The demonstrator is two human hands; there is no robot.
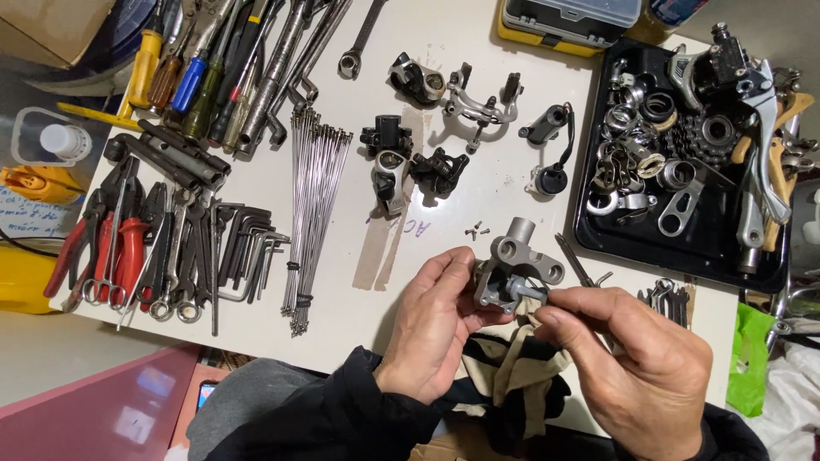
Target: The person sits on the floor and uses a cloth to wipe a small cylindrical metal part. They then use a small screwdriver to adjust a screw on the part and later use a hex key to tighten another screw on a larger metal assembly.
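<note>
My left hand (431, 329) grips a grey cast metal part (515, 260) with a short tube on top and round bosses, held above the table's near edge. My right hand (636, 354) pinches a small metal piece (531, 293) at the part's lower right side. Under both hands lies a black and tan cloth (512, 376). A few small screws (476, 230) lie on the white table (478, 183) just beyond the part.
Black bicycle brake parts (414, 166) sit mid-table. A bundle of spokes (314, 213) lies left of them, then hex keys (243, 243), pliers (111, 252), screwdrivers and wrenches (256, 68). A black tray (598, 235) of metal parts stands at right, a yellow case (564, 21) behind.
</note>
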